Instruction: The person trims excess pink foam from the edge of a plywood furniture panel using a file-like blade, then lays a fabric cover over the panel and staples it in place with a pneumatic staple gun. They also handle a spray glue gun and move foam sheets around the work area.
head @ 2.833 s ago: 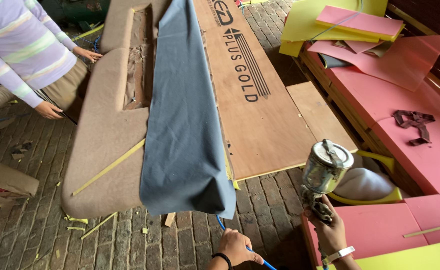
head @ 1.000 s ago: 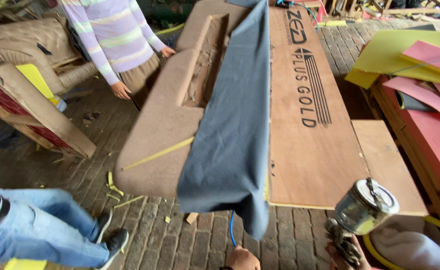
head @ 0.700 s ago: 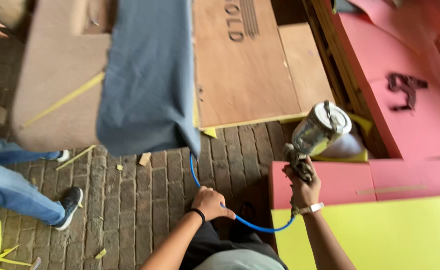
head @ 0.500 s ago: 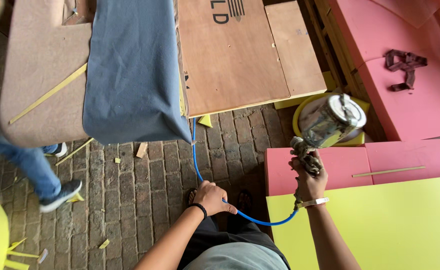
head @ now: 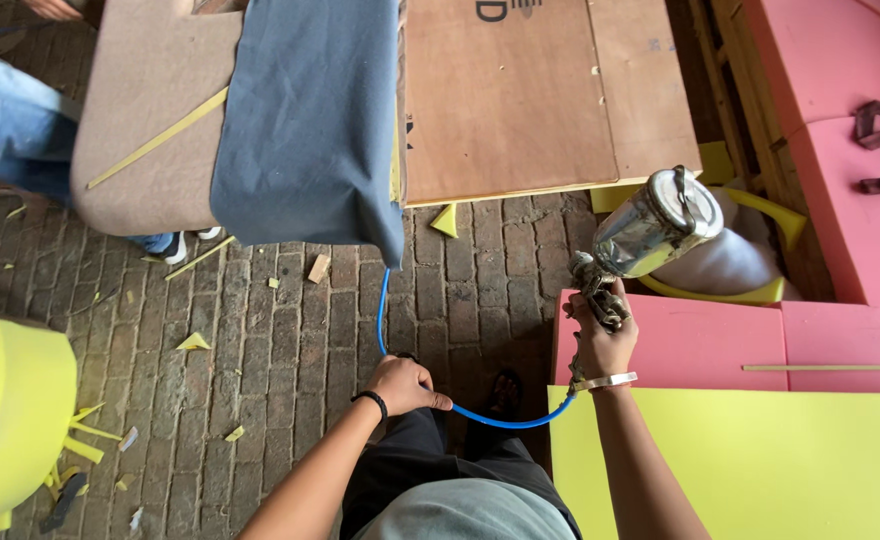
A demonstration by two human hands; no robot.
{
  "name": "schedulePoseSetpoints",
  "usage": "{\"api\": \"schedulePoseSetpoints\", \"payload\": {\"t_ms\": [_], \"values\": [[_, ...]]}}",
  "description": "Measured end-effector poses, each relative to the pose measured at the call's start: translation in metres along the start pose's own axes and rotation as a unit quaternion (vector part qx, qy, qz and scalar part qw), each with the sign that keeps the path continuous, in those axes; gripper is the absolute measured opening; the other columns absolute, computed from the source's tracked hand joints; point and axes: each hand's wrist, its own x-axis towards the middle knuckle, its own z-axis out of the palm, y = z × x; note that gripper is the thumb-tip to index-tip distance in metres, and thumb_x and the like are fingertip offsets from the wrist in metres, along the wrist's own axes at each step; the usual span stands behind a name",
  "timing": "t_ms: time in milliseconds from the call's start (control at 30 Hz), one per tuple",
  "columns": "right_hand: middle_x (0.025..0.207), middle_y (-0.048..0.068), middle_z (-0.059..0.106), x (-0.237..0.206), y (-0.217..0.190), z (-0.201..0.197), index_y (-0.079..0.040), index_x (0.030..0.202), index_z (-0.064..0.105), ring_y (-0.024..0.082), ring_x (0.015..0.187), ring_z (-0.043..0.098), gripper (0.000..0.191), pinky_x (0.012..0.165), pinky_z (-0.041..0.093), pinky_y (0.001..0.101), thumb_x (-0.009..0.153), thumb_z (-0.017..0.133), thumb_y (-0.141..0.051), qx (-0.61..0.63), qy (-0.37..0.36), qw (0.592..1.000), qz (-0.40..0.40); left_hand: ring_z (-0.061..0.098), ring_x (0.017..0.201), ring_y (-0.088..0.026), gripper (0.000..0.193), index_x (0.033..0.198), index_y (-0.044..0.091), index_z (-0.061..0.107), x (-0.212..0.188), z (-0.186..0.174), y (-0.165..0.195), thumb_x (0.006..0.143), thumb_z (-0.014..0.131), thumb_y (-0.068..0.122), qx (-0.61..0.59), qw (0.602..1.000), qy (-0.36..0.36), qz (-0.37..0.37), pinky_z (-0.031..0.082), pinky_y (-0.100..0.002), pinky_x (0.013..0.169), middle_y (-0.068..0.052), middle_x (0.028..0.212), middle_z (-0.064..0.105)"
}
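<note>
Both arms are bare to above the elbow. The left hand (head: 405,385) has a thin black band at its wrist; the right hand (head: 600,345) has a silver bangle. Below are dark trousers and a grey top.

Cloth (head: 310,120) draped over the padded frame (head: 150,120) ahead, board (head: 520,100) to its right, hose (head: 390,310) on the brick floor (head: 280,340) beneath, foam slabs (head: 760,440) at right.

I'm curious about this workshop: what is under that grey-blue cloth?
The grey-blue cloth drapes over a tan padded panel, whose left part shows with a yellow strip on it. A blue hose runs out from beneath its lower edge. Whatever else lies underneath is covered.
</note>
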Motion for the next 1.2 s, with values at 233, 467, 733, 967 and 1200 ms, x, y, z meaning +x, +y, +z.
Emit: {"api": "schedulePoseSetpoints", "payload": {"t_ms": [233,467,733,967,1200], "values": [[0.089,0.001,0.069,-0.002,0.015,0.029,0.0,0.121,0.063,0.006,0.079,0.064,0.023,0.072,0.054,0.0228,0.098,0.068,-0.002,-0.046,-0.008,0.997,-0.064,0.072,0.076,-0.024,0.063,0.074,0.018,0.083,-0.014,0.013,-0.028,0.06,0.076,0.079,-0.003,0.999,0.025,-0.023,0.057,-0.038,0.082,-0.004,0.072,0.075],[0.087,0.001,0.07,-0.011,0.022,0.042,0.0,0.117,0.065,0.006,0.074,0.065,0.023,0.066,0.053,0.0228,0.096,0.072,-0.005,-0.07,-0.012,0.996,-0.044,0.072,0.078,-0.024,0.064,0.075,0.019,0.083,-0.018,0.008,-0.034,0.059,0.076,0.08,0.015,0.999,0.027,-0.034,0.055,-0.038,0.086,-0.003,0.073,0.075],[0.089,0.002,0.071,-0.02,0.043,0.054,0.002,0.12,0.065,0.008,0.073,0.067,0.032,0.065,0.054,0.0227,0.09,0.075,-0.005,-0.033,-0.073,0.997,0.005,0.07,0.087,-0.026,0.062,0.076,0.019,0.083,-0.026,0.008,-0.038,0.06,0.077,0.079,0.036,0.998,-0.002,-0.051,0.045,-0.038,0.1,-0.004,0.077,0.076],[0.092,0.005,0.073,-0.024,0.047,0.053,0.003,0.123,0.066,0.01,0.077,0.068,0.033,0.069,0.055,0.024,0.092,0.075,-0.004,-0.042,-0.13,0.991,-0.002,0.069,0.088,-0.027,0.061,0.076,0.021,0.083,-0.029,0.012,-0.037,0.058,0.077,0.079,0.042,0.997,-0.008,-0.056,0.047,-0.038,0.097,-0.004,0.078,0.077],[0.092,0.004,0.072,-0.02,0.045,0.028,0.002,0.127,0.064,0.009,0.076,0.067,0.04,0.067,0.055,0.023,0.089,0.076,-0.003,-0.032,-0.062,0.998,0.002,0.072,0.081,-0.024,0.066,0.076,0.021,0.082,-0.016,0.024,-0.026,0.058,0.072,0.084,0.055,0.998,-0.015,-0.037,0.052,-0.037,0.092,-0.002,0.075,0.076]]}}
